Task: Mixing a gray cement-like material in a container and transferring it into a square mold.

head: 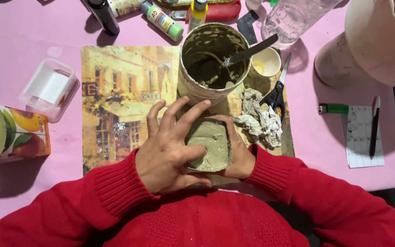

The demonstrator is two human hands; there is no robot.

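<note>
Red-sleeved hands meet at lower centre: right hand (241, 158) cups the small square mould of grey-green paste (210, 145), left hand (168, 148), fingers splayed, presses its left edge.

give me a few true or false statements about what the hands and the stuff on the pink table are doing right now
1. The left hand presses its thumb into grey-green paste in a small square container. True.
2. The right hand holds the black-handled scissors. False: the scissors lie on the picture placemat; the right hand cups the container.
3. A metal spatula rests in the round paste-smeared tub. True.
4. The crumpled stained cloth lies inside the tub. False: it lies on the placemat beside the scissors.
5. A green lighter lies on the pink tablecloth. True.
</note>
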